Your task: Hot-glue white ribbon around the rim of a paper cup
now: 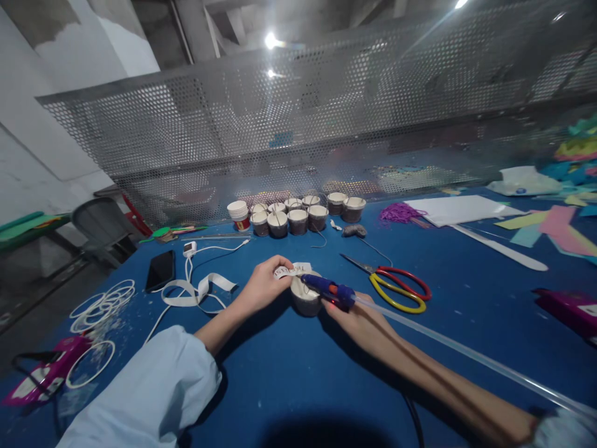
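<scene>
My left hand (265,283) pinches a white paper strip (283,272) with dark lettering on it, above the rim of a small grey-wrapped cup (306,303). In my right hand (357,320) is a blue hot glue gun (329,289), its nozzle pointing left at the strip and the cup's top. A long clear glue stick (448,339) runs out of the back of the gun toward the lower right. The cup stands on the blue table, partly hidden by my hands and the gun.
Several similar wrapped cups (297,222) stand at the back beside stacked paper cups (238,216). Scissors (398,286) lie right of the gun. A phone (160,270), white ribbon (186,295) and cables lie left. Purple string (401,213) and paper sheets (459,208) are back right.
</scene>
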### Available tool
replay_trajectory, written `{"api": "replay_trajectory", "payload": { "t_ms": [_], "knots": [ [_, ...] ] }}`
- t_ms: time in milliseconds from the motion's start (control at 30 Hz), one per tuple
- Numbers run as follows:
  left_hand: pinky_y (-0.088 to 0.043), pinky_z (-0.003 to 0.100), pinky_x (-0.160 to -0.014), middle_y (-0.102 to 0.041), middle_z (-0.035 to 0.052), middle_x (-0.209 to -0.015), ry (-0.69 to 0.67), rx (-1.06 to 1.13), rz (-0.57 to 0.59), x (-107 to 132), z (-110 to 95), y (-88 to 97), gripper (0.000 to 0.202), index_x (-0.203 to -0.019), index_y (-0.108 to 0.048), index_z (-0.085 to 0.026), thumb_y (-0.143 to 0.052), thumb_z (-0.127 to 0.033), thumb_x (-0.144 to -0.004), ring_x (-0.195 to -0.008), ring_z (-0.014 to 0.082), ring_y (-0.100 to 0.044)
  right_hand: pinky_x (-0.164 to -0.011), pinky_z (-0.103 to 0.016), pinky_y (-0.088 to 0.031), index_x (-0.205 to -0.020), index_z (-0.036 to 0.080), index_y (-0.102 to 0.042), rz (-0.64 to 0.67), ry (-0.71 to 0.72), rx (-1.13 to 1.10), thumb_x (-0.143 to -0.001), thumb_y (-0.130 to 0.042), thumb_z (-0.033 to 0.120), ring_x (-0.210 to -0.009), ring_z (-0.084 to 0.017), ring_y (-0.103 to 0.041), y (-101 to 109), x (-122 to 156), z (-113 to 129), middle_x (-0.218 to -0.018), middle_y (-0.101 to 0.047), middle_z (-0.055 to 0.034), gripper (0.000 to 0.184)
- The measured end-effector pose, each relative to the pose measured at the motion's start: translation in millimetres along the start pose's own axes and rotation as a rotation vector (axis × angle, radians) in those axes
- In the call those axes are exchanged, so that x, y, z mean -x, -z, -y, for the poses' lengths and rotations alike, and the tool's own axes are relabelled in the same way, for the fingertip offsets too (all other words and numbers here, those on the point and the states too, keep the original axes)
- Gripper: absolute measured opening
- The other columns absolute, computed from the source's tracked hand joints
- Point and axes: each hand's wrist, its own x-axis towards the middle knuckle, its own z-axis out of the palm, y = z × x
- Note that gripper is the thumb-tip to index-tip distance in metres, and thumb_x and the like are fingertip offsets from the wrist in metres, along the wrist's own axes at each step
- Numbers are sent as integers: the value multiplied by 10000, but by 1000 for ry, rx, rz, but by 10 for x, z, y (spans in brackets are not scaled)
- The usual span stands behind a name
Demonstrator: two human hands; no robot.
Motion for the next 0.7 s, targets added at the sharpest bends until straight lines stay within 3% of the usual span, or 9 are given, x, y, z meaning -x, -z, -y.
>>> {"api": "replay_trajectory", "payload": {
  "t_ms": [133,367,700],
  "knots": [
    [-449,233,-661,-648,-7,-784,4,-2,-1,-5,29,-2,177,-876,-627,-169,-573,-221,-715,-708,141,-576,-607,-291,-404,-700,212,-531,12,22,-4,-822,-429,424,-622,-177,-551,-14,7,-12,-664,-604,-24,265],
    [-448,224,-649,-655,-7,-787,-6,21,-5,-5,26,-6,164,-858,-628,-166,-597,-240,-715,-695,134,-572,-542,-281,-366,-658,223,-472,-78,-44,-5,-835,-453,444,-603,-180,-531,-60,20,-45,-647,-582,-24,284],
    [-438,223,-649,-644,-8,-777,6,9,0,-1,46,-5,183,-880,-626,-165,-563,-207,-714,-691,131,-568,-651,-304,-406,-755,202,-570,54,16,-5,-825,-432,413,-667,-191,-555,-23,29,-35,-717,-626,-34,261]
  ]
}}
